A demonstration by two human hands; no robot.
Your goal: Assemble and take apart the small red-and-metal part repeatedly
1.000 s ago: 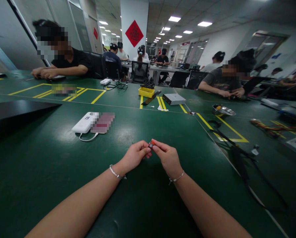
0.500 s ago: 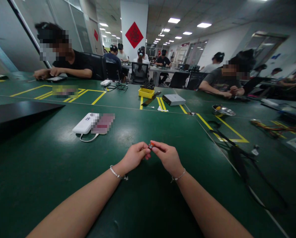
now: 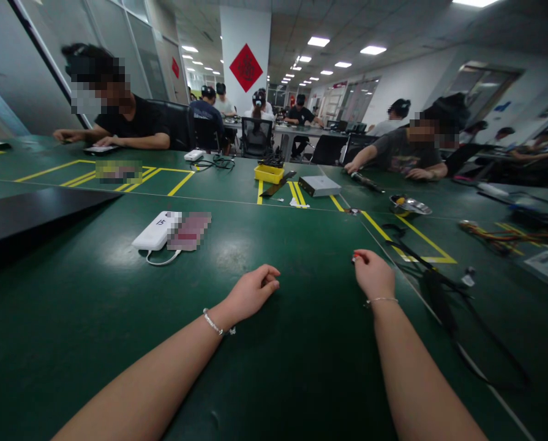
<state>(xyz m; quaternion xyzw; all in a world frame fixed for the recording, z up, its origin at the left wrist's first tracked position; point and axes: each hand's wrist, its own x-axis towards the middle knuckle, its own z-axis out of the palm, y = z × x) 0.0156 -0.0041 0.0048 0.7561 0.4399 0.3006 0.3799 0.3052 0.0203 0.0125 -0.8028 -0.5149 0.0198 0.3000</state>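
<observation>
My right hand [image 3: 375, 274] is closed in a pinch on a small orange-red piece [image 3: 356, 257]. Fingers cover most of the piece, so its kind is unclear. My left hand [image 3: 254, 293] rests over the green tabletop [image 3: 301, 367], with its fingers loosely curved, the thumb a little apart from them, and nothing seen between them. A white power bank [image 3: 157, 231] marked 15 lies beyond the left hand, joined by a short white cable [image 3: 163, 260] to a blurred-out flat item [image 3: 191, 231] beside it.
Black straps and cables [image 3: 443, 300] lie at the right. Farther back are a yellow bin [image 3: 269, 174], a grey box [image 3: 319, 185] and a metal dish [image 3: 410, 205]. A black panel [image 3: 39, 214] stands at the left. Co-workers sit across the table.
My hands have come apart: the right one moved to the right with the orange-red piece, and the left stayed near its place and let go. A co-worker at right has reached out an arm.
</observation>
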